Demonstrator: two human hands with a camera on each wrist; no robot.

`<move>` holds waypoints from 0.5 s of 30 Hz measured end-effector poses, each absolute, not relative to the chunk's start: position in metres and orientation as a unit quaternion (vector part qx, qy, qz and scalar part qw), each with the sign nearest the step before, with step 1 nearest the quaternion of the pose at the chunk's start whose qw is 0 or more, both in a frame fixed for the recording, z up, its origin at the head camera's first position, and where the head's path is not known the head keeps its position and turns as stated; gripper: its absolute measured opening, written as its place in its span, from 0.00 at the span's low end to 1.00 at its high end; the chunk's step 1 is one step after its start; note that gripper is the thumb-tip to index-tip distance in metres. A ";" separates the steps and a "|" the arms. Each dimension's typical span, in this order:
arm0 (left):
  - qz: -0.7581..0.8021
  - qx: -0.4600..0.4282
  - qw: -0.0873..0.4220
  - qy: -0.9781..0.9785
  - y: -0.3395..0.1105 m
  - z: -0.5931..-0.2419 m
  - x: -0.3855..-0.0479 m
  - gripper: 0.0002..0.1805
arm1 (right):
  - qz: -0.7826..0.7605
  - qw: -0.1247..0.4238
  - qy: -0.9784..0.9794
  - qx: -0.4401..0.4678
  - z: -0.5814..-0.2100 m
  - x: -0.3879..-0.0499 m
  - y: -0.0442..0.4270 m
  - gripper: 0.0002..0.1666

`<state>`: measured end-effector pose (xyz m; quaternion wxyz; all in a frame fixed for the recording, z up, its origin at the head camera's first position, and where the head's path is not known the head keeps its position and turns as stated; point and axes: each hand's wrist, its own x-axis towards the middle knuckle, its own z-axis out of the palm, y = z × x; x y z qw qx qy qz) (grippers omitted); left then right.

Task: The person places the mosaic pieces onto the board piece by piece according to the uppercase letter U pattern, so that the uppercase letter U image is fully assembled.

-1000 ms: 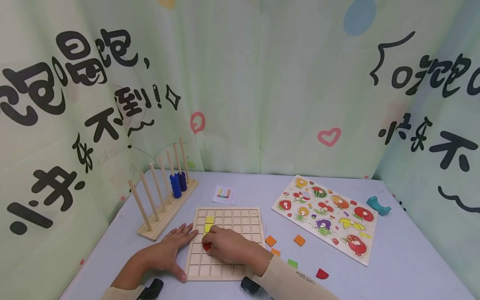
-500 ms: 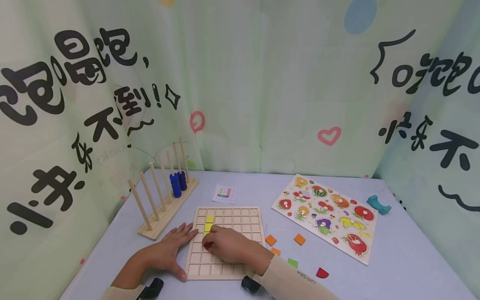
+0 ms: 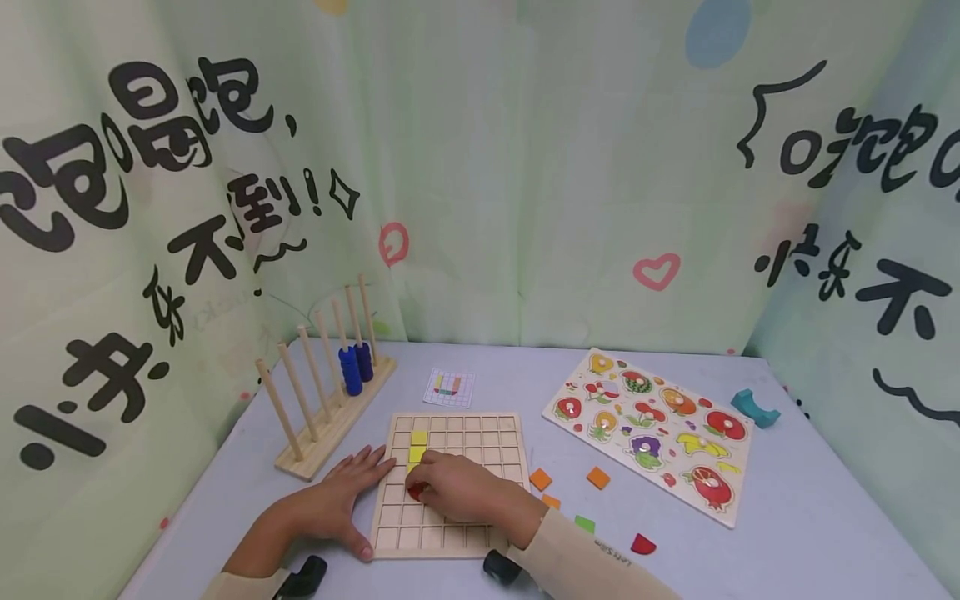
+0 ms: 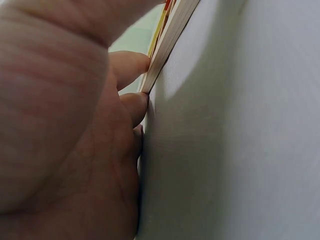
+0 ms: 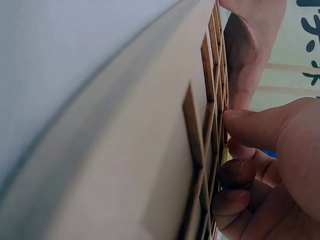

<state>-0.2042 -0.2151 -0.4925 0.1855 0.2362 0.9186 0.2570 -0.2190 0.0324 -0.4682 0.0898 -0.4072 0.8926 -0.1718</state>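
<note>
A wooden grid board (image 3: pixel 480 543) lies flat on the table, with yellow squares (image 3: pixel 418 437) in one column of its left part. Below them in that column, my right hand (image 3: pixel 468 493) holds a red piece (image 3: pixel 415 492) between thumb and curled fingers, low on the grid. In the right wrist view the thumb tip touches the red piece (image 5: pixel 225 111), seen edge-on. My left hand (image 3: pixel 333 498) lies spread at the board's left side, fingertips and thumb touching its edge. The left wrist view shows its fingers against the board's edge (image 4: pixel 167 47).
A peg rack (image 3: pixel 330 425) with blue rings stands left of the board. Behind the board lies a small pattern card (image 3: pixel 450 388). To the right are a fruit puzzle (image 3: pixel 645 417), a teal piece (image 3: pixel 754 409), orange squares (image 3: pixel 597 477), a green piece (image 3: pixel 585 524) and another red piece (image 3: pixel 642 544).
The red piece under my right fingertips has shifted very slightly on the grid. My left hand has stayed in place at the board's edge.
</note>
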 end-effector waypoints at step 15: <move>0.260 0.239 0.183 0.917 -0.216 -0.495 -0.205 0.69 | -0.170 0.080 0.886 -0.424 -0.458 -0.214 0.069 0.14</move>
